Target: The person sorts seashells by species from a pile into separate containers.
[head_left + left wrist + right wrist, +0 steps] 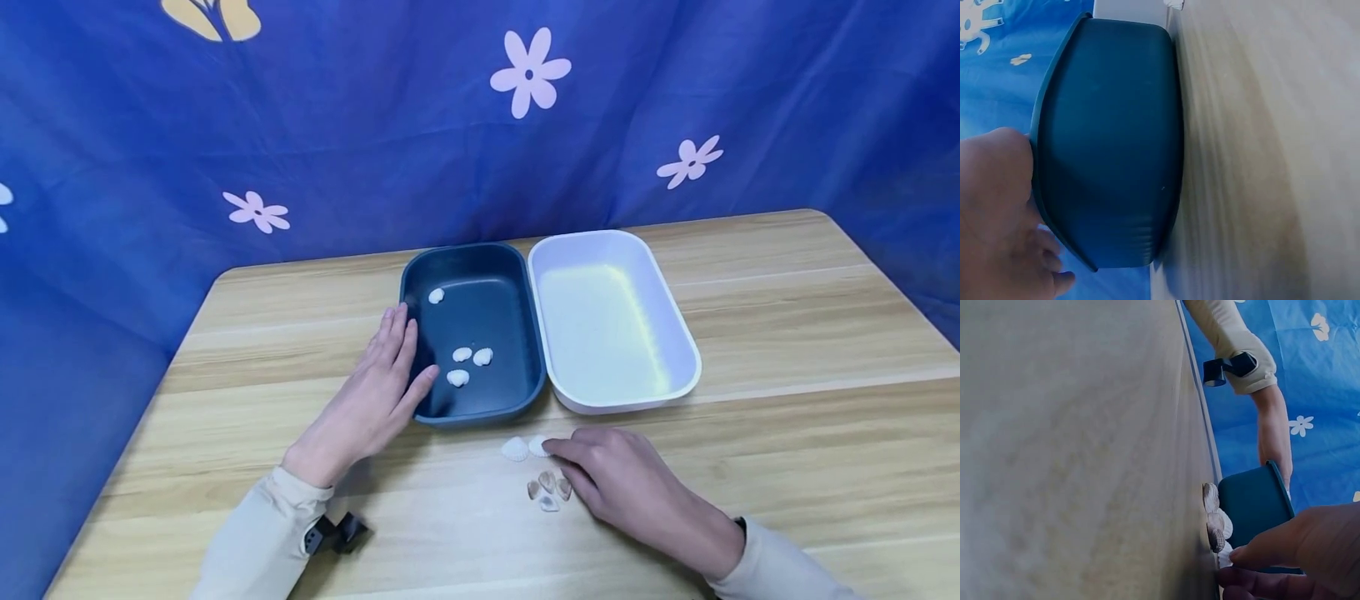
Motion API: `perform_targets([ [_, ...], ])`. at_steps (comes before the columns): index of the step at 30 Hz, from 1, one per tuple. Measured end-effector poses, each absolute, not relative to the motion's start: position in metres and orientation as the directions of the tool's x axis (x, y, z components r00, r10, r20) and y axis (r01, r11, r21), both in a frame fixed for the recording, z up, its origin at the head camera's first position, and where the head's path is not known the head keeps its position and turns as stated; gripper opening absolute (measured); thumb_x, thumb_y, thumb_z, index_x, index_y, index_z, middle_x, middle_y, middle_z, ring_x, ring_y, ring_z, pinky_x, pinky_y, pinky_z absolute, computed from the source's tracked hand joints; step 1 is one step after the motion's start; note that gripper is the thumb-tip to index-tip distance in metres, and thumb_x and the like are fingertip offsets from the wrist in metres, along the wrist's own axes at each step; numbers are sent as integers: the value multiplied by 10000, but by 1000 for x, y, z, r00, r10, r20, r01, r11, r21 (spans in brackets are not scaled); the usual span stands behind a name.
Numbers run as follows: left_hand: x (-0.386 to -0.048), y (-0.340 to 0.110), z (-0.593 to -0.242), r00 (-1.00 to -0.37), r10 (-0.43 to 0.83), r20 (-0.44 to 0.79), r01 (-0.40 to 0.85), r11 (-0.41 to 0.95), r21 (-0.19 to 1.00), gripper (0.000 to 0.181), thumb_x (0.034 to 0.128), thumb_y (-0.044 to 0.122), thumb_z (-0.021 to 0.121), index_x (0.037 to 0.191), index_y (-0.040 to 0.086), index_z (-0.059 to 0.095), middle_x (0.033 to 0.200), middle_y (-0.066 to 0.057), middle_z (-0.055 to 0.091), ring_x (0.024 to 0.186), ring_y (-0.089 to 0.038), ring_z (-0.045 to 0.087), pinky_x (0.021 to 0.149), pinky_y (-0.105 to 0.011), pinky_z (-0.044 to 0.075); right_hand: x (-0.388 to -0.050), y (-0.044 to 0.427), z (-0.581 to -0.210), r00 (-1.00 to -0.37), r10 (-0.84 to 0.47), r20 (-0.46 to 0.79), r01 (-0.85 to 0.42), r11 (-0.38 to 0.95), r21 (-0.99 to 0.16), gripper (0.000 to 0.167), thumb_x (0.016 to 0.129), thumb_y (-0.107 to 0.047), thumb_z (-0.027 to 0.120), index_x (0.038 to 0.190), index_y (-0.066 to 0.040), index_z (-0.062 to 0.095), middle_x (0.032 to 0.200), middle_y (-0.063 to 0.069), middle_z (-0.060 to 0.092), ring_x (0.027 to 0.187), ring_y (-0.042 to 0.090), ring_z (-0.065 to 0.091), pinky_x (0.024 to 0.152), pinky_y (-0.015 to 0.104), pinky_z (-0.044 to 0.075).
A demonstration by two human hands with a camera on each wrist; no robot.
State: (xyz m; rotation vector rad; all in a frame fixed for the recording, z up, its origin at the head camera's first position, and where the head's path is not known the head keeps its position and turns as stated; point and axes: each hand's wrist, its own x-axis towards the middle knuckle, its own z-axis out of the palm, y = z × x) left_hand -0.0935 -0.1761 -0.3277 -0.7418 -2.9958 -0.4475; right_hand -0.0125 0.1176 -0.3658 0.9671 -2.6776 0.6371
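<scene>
We see a white fan-shaped seashell [536, 447] touching the fingers of the right hand [633, 487] on the tabletop [435, 533], whether pinched we cannot tell, while the left hand [372, 390], fingers straight, rests on the dark teal tray [487, 310], presumably steadying it.

Left hand [375, 387]: fingers straight, thumb spread; right hand [630, 479]: back upward, index finger extended, thumb near it.

Pale glare streaks the white tray [600, 325]; wrist views look dimmer
</scene>
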Motion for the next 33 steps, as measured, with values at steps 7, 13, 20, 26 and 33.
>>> perform_targets([
  [7, -96, -179, -327, -913, 402, 63, 399, 855, 332, 753, 1031, 419, 376, 1492, -111, 107, 1586, -236, -44, 1463, -326, -80, 1176, -505, 84, -11, 118, -367, -768, -538, 347, -635, 706, -312, 132, 813, -75, 717, 934, -125, 735, 807, -66, 666, 732, 84, 626, 610, 296, 516],
  [13, -96, -181, -326, -921, 390, 16, 370, 859, 352, 758, 1033, 458, 336, 1501, -91, 103, 1586, -242, 9, 1464, -355, -35, 1159, -540, 131, -9, 119, -368, -787, -514, 342, -613, 715, -336, 120, 786, -66, 729, 869, -150, 705, 799, -84, 640, 708, 68, 598, 587, 290, 502],
  [20, -97, -181, -326, -916, 400, 31, 386, 857, 343, 757, 1030, 461, 345, 1501, -89, 124, 1590, -228, 32, 1465, -354, -3, 1159, -537, 141, -8, 119, -370, -784, -502, 365, -613, 721, -325, 270, 836, -86, 709, 1090, -178, 726, 763, -86, 618, 651, 64, 575, 524, 274, 472],
  [26, -97, -182, -327, -916, 401, 23, 384, 858, 340, 768, 1026, 473, 349, 1503, -83, 120, 1592, -224, 36, 1467, -339, -11, 1161, -533, 137, -9, 119, -372, -782, -506, 364, -613, 729, -304, 166, 825, -101, 723, 978, -164, 739, 715, -108, 563, 611, 52, 532, 509, 259, 450],
  [33, -97, -181, -327, -915, 402, 33, 388, 855, 344, 773, 1023, 477, 354, 1503, -82, 124, 1594, -216, 30, 1466, -344, -8, 1161, -535, 134, -10, 118, -374, -791, -500, 354, -607, 715, -348, 261, 803, -90, 721, 1045, -188, 723, 791, -96, 622, 646, 47, 560, 525, 252, 463],
])
